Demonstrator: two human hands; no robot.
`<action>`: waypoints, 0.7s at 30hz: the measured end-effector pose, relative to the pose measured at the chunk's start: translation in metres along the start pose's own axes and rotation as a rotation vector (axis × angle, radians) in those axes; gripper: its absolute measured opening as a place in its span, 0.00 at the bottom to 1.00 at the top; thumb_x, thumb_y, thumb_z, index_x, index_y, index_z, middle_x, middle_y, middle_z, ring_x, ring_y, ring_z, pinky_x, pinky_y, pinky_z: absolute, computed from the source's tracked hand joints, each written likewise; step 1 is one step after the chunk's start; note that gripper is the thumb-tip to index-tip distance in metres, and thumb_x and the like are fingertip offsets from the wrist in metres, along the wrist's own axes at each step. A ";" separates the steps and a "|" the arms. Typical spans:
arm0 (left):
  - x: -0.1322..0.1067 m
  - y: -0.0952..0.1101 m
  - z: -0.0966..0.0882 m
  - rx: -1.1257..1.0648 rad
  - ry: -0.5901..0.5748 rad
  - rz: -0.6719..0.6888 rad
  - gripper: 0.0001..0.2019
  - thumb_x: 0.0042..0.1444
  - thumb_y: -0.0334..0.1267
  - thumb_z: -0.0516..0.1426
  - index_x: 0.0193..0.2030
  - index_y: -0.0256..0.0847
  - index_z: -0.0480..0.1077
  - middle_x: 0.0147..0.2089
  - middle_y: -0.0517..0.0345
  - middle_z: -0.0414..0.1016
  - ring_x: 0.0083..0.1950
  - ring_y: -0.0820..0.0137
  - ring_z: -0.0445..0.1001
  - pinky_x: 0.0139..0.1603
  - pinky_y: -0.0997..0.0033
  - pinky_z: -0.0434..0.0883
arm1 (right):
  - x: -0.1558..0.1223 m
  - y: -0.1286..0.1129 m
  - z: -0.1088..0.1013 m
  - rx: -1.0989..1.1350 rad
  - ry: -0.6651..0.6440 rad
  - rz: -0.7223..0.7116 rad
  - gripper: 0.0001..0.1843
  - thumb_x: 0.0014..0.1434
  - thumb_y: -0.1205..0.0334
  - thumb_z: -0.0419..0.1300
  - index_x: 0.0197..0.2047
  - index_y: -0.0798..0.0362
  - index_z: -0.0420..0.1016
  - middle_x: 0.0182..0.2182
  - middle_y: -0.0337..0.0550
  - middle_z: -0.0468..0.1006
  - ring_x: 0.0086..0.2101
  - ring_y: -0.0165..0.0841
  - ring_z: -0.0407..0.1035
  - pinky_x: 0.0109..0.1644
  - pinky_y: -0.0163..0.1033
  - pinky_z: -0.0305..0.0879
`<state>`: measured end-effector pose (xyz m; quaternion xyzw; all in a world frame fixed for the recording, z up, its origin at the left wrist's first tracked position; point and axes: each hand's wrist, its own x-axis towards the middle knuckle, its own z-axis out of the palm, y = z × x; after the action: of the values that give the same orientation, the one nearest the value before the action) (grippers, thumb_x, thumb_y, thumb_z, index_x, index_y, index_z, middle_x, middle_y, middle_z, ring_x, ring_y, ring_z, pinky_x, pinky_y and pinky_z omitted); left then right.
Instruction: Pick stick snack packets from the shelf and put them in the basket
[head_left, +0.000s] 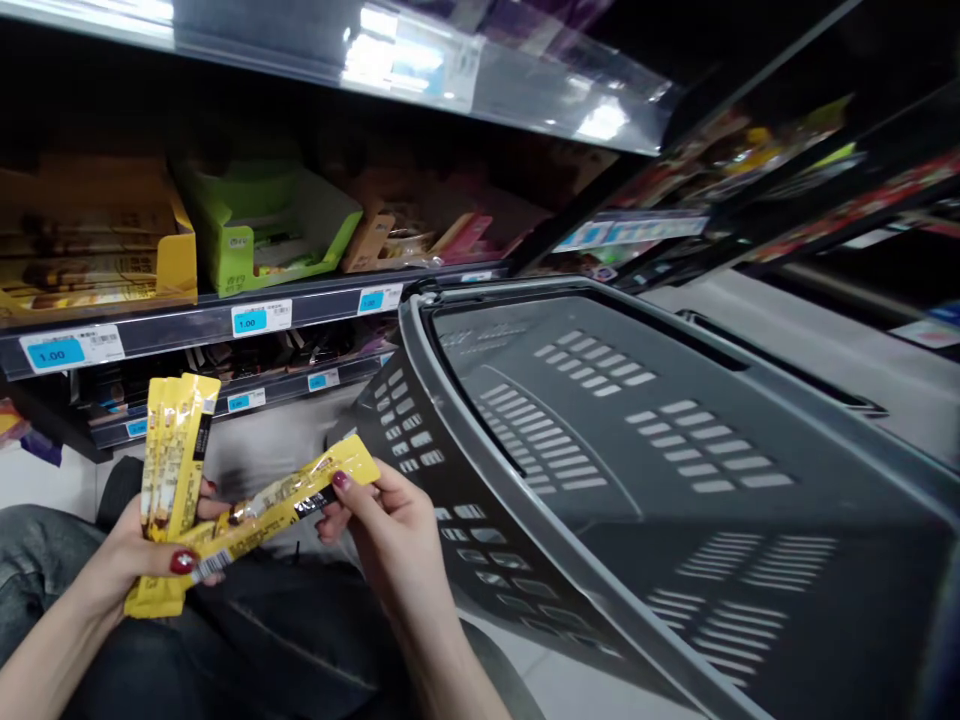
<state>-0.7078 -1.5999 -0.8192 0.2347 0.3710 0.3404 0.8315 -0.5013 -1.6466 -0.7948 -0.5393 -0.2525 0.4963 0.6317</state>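
Observation:
My left hand (161, 550) is closed around several long yellow snack packets (174, 470), which stand upright like a small fan. Its thumb also presses on the lower end of one more yellow snack packet (281, 505), slanting up to the right. At that packet's upper end, my right hand (397, 520) pinches it between thumb and fingers. Black patches and a barcode show on the slanted packet. Both hands are over my lap, to the left of a grey shopping basket (480, 430).
On the shelf ahead stand a yellow carton (176, 265) of similar packets, a green carton (225, 255) and a brown carton (371, 235). Price tags (71, 348) line the shelf edge. Another shelf with dark packets (330, 345) lies below. The basket's wall rises close beside my right hand.

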 end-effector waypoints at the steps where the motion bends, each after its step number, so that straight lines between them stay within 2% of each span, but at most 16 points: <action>1: 0.000 0.002 -0.002 -0.002 0.026 0.030 0.27 0.27 0.27 0.67 0.40 0.40 0.70 0.33 0.56 0.80 0.30 0.60 0.78 0.25 0.67 0.76 | -0.001 0.001 0.002 0.029 0.006 -0.001 0.13 0.43 0.56 0.68 0.28 0.56 0.73 0.14 0.36 0.73 0.13 0.27 0.66 0.18 0.30 0.66; 5: -0.001 0.006 -0.002 0.071 0.157 0.147 0.23 0.33 0.29 0.67 0.40 0.38 0.68 0.29 0.58 0.79 0.20 0.67 0.76 0.25 0.74 0.75 | -0.004 0.011 0.011 0.103 -0.027 0.010 0.15 0.37 0.61 0.71 0.29 0.55 0.74 0.19 0.37 0.77 0.18 0.30 0.71 0.23 0.31 0.70; 7: -0.001 0.005 0.000 0.100 0.169 0.166 0.24 0.33 0.31 0.67 0.41 0.36 0.68 0.28 0.56 0.79 0.21 0.67 0.76 0.23 0.76 0.74 | -0.005 0.019 0.016 0.133 -0.033 0.038 0.18 0.32 0.64 0.73 0.29 0.56 0.75 0.22 0.39 0.79 0.23 0.33 0.73 0.29 0.35 0.73; 10: -0.001 0.001 0.003 0.134 0.165 0.176 0.28 0.33 0.31 0.67 0.46 0.34 0.67 0.26 0.54 0.79 0.20 0.66 0.76 0.23 0.76 0.74 | -0.006 0.030 0.022 0.129 -0.016 0.084 0.15 0.33 0.63 0.73 0.25 0.59 0.77 0.24 0.44 0.79 0.26 0.35 0.74 0.34 0.38 0.74; 16: -0.001 -0.002 0.005 0.118 0.219 0.242 0.27 0.32 0.31 0.67 0.43 0.35 0.68 0.25 0.56 0.79 0.20 0.64 0.76 0.22 0.73 0.74 | -0.009 0.032 0.027 0.182 0.056 0.100 0.11 0.36 0.65 0.72 0.24 0.59 0.76 0.25 0.43 0.79 0.25 0.32 0.73 0.29 0.34 0.74; 21: -0.001 0.004 0.005 0.119 0.254 0.260 0.23 0.33 0.31 0.67 0.40 0.34 0.68 0.24 0.54 0.79 0.21 0.64 0.76 0.23 0.74 0.75 | -0.007 0.022 0.022 0.219 0.037 0.104 0.14 0.41 0.58 0.70 0.28 0.58 0.76 0.25 0.42 0.79 0.20 0.33 0.72 0.26 0.37 0.73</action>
<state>-0.7058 -1.5982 -0.8131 0.2845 0.4591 0.4494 0.7115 -0.5308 -1.6452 -0.8069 -0.4887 -0.1569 0.5429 0.6647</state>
